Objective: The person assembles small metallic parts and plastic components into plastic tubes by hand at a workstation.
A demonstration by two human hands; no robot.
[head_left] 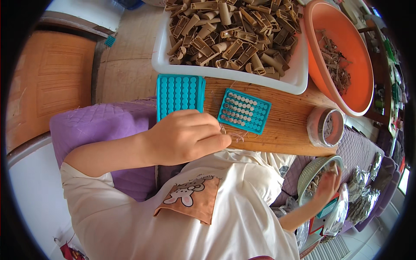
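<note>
Pinching a thin clear piece in the left hand, fingers closed | teal tray part-filled with round pieces, just beside that hand on the wooden surface | right hand at the green basket, cannot tell whether its fingers grip | white bin of brown parts behind

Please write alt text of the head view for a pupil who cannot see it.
A person's left hand seems to pinch something small and clear near a teal tray partly filled with small round pieces, while the right hand is at a green basin. Beyond stand a white bin of tan plastic parts and an orange basin.
</note>
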